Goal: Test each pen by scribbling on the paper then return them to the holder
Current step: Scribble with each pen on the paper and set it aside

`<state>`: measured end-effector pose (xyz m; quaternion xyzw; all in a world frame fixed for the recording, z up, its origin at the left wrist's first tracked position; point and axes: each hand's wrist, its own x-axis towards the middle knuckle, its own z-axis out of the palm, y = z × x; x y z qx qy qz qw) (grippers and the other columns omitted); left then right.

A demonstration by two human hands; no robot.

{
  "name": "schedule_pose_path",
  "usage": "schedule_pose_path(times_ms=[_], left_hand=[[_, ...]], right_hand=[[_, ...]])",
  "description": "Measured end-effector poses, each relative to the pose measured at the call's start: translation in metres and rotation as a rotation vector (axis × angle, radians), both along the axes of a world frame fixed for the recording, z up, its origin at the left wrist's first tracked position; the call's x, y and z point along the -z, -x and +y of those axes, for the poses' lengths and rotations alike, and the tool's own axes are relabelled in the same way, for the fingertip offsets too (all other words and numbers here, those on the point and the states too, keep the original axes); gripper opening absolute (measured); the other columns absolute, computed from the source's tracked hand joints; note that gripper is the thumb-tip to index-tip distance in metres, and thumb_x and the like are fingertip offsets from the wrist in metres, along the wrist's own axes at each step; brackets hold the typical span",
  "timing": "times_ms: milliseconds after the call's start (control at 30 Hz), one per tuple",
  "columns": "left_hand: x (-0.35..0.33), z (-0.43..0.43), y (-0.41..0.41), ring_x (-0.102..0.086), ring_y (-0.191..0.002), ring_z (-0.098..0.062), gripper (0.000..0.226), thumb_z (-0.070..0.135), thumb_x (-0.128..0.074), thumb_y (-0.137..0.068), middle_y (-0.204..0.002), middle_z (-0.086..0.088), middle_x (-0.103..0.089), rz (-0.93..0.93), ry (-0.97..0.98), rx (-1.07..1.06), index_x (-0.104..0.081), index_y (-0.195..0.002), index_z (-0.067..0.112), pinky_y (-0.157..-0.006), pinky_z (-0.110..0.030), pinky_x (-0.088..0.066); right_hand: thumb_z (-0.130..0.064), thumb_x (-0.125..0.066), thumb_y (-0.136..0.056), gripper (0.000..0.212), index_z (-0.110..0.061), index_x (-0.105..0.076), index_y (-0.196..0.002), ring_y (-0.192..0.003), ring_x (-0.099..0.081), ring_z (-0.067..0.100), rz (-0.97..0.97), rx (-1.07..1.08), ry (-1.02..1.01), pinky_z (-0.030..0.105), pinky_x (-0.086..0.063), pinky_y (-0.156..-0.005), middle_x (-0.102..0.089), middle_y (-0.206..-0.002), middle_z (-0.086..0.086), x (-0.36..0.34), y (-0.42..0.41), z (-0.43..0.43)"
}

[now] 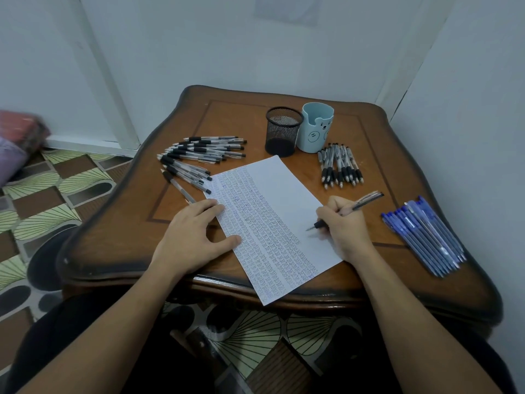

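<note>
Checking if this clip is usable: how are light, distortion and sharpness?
Head view: dim, bluish light; a soft shadow under the right hand and its pen on the paper; the wide lens bows the table rim and walls; the scribbles are too soft to read; the pink bundle is blurred.

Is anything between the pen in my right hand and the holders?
Only a pile of grey pens lies in front of the blue holder; lifted, the pen likely clears it. Toward the mesh holder lies only paper.
</note>
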<state>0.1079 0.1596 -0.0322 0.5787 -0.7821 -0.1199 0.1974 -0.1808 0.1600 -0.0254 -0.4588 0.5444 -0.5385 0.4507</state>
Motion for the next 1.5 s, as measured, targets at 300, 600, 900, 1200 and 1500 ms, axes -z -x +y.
schedule_pose_path(times_ms=[300, 600, 900, 1200, 1500], left_hand=[[0.000, 0.000, 0.000, -0.032, -0.136, -0.010, 0.098, 0.086, -0.036, -0.065, -0.148, 0.009, -0.040, -0.018, -0.011, 0.002, -0.048, -0.141, 0.025, -0.113, -0.033, -0.021], [0.000, 0.000, -0.002, -0.033, -0.137, -0.013, 0.102, 0.089, -0.032, -0.065, -0.149, 0.006, -0.040, -0.027, -0.026, 0.010, -0.048, -0.142, 0.024, -0.114, -0.038, -0.023], [-0.002, 0.000, -0.002, -0.030, -0.137, -0.011, 0.102, 0.088, -0.030, -0.065, -0.150, 0.008, -0.037, -0.012, -0.024, 0.023, -0.045, -0.143, 0.025, -0.113, -0.031, -0.020], [0.000, -0.003, -0.003, -0.032, -0.136, -0.010, 0.098, 0.087, -0.032, -0.067, -0.148, 0.010, -0.038, -0.004, 0.000, 0.029, -0.046, -0.142, 0.026, -0.112, -0.028, -0.018], [0.002, -0.002, -0.003, -0.031, -0.136, -0.009, 0.096, 0.087, -0.034, -0.068, -0.148, 0.010, -0.038, 0.008, 0.013, 0.022, -0.046, -0.142, 0.027, -0.112, -0.028, -0.018]], right_hand=[[-0.046, -0.030, -0.106, 0.045, -0.011, -0.058, -0.105, -0.039, -0.038, 0.013, -0.118, 0.045, -0.132, 0.026, -0.030, -0.043, -0.042, -0.044, 0.001, -0.017, -0.005, 0.000], [-0.035, -0.045, -0.105, 0.027, -0.012, -0.059, -0.102, -0.042, -0.035, 0.015, 0.027, 0.069, -0.094, 0.026, -0.033, -0.043, -0.045, -0.050, 0.002, -0.024, -0.017, 0.000], [-0.018, -0.030, -0.103, 0.033, -0.010, -0.061, -0.102, -0.054, -0.046, 0.016, 0.369, 0.133, -0.221, 0.030, -0.040, -0.059, -0.049, -0.057, 0.004, -0.043, -0.011, -0.043], [-0.018, -0.055, -0.098, 0.013, -0.008, -0.062, -0.092, -0.069, -0.057, 0.016, 0.886, 0.217, -0.257, 0.026, -0.039, -0.053, -0.059, -0.079, 0.004, -0.063, 0.035, -0.112], [-0.024, -0.059, -0.099, 0.034, -0.010, -0.058, -0.130, -0.077, -0.055, 0.015, 1.076, 0.146, -0.304, 0.025, -0.038, -0.057, -0.059, -0.097, 0.005, -0.051, 0.041, -0.123]])
